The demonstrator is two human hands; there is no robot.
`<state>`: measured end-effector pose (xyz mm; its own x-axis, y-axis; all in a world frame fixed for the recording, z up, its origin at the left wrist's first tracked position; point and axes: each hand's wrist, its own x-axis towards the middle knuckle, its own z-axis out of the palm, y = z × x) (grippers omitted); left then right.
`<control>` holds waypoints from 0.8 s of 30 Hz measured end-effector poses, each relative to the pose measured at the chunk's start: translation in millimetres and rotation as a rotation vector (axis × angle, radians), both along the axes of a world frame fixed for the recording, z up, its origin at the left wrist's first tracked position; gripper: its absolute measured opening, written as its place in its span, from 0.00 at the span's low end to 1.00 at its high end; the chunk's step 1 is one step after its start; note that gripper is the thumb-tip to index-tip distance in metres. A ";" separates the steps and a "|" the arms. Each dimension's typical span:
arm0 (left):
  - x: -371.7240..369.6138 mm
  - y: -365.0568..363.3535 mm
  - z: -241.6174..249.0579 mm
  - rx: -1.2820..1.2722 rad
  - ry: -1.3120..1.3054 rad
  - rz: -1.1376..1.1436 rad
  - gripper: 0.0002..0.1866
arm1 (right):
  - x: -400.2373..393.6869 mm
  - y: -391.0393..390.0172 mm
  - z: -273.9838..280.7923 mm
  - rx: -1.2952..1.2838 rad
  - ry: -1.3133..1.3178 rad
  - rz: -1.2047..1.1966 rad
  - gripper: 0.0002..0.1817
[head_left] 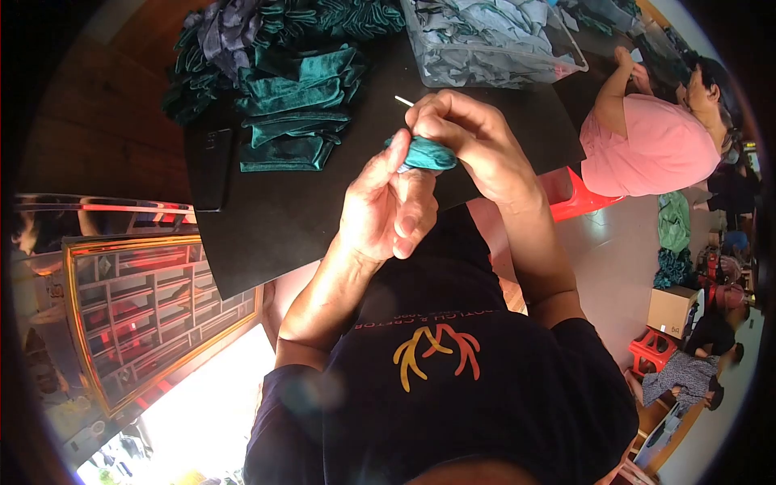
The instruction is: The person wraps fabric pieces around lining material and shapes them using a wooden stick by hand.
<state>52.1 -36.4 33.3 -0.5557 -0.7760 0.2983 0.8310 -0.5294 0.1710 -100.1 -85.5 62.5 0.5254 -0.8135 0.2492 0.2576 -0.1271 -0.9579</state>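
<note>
Above the dark table, my left hand (376,206) is palm up, its thumb and fingers closed on a small bunched piece of dark green velvet fabric (432,153). My right hand (481,141) meets it from the other side, fingers curled in a pinch close against the velvet. A thin, pale-tipped stick (403,101) pokes out from the right fingertips; the rest of it is hidden in the hand. Flat strips of the same green velvet (295,125) lie overlapped in a row beyond my left hand.
A black phone (214,170) lies near the left edge of the table (267,234). Behind are heaped green velvet (331,20), a greyish bundle (226,36) and a clear bin (501,79) of grey-blue fabric. At right, a person in pink (647,145) sits near a red stool (578,200).
</note>
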 end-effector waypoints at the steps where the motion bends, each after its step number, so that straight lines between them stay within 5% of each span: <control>1: 1.0 2.7 2.1 0.016 -0.029 -0.006 0.26 | 0.3 -1.6 -0.5 0.062 -0.005 0.023 0.11; 7: 6.3 4.4 11.2 0.122 0.068 -0.036 0.31 | 5.8 2.8 -5.6 0.111 -0.308 0.057 0.15; 10: 5.7 1.0 10.0 0.052 0.139 -0.107 0.32 | 2.8 -4.6 -5.5 -0.392 -0.136 -0.156 0.12; 14: 2.8 5.2 17.4 0.168 0.193 -0.141 0.32 | 3.5 4.8 -0.9 -0.702 0.072 -0.468 0.09; 24: -4.9 4.1 14.7 0.135 0.600 -0.322 0.32 | 8.5 1.0 -4.1 -0.797 0.089 -0.390 0.09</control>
